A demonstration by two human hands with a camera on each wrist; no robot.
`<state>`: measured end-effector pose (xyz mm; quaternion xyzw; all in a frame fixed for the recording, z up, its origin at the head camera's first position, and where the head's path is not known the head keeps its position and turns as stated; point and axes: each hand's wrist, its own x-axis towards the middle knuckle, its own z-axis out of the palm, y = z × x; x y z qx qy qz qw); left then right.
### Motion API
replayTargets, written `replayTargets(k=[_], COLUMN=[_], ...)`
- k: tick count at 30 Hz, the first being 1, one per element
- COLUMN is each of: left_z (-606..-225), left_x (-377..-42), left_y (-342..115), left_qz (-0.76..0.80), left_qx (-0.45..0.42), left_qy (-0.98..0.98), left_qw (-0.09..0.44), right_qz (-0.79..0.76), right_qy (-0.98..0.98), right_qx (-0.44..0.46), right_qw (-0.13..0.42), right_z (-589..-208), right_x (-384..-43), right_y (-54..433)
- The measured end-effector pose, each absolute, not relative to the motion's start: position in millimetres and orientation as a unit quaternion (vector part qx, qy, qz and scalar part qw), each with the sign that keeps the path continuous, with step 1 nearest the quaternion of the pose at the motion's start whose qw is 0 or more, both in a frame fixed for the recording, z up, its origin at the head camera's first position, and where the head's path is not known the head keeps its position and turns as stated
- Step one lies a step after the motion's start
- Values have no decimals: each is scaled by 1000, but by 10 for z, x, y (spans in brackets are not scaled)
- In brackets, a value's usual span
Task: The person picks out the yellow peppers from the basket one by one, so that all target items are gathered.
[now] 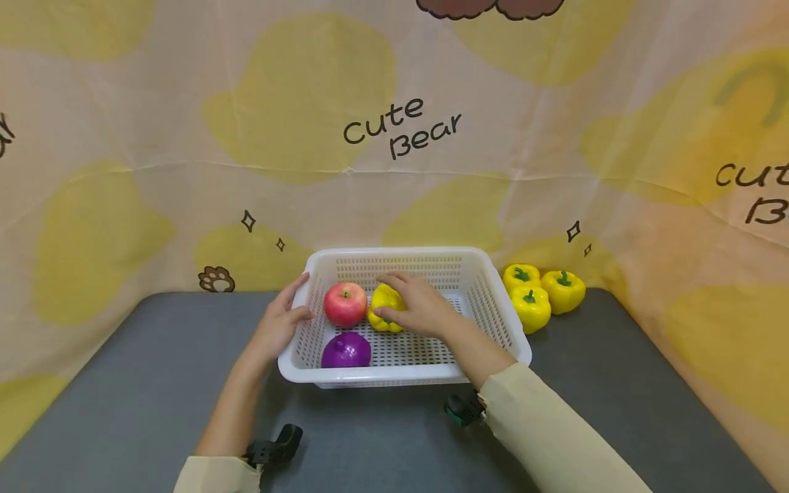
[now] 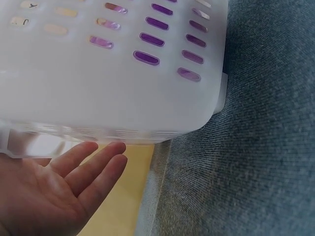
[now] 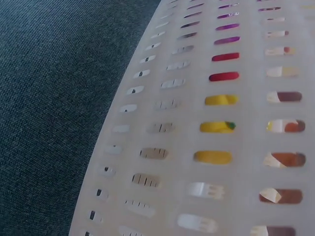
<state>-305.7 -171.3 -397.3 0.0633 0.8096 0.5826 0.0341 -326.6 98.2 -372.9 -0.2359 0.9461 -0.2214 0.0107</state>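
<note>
A white plastic basket [image 1: 425,373] with slotted walls stands on the dark table. My left hand [image 1: 277,327] holds its left rim, thumb over the top edge. In the left wrist view, the fingers [image 2: 101,177] of that hand lie outside the wall, fingertips at its surface. Inside the basket, my right hand [image 1: 422,305] grips a yellow bell pepper [image 1: 383,298], thumb in front and fingers over its far side. Left of this pepper is a red apple [image 1: 345,304]; a shiny purple onion [image 1: 346,350] sits nearer the front wall. The right wrist view shows the slotted wall but no hand.
Three more yellow bell peppers [image 1: 530,308] stand together just right of the basket, near the table's back edge. Behind the grey table [image 1: 166,370] hangs a printed cloth [image 1: 296,96] with yellow patches and lettering.
</note>
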Motion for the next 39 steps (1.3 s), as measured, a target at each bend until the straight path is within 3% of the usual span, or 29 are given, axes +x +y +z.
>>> replayTargets(k=[12, 28, 39], left_z=[-3969, -3969, -3970], left_x=[-3027, -3042, -3048], left_y=[-1751, -1745, -1718], left_qz=[588, 586, 588], left_qx=[60, 65, 66], left_qy=[805, 806, 805], left_qw=[40, 41, 40], right_qz=[-194, -159, -220], right_qy=[944, 959, 952], right_qx=[-258, -225, -196], right_qw=[69, 70, 80], right_z=[-3792, -3757, -3770], right_x=[-3290, -3241, -3269], right_y=[964, 923, 990])
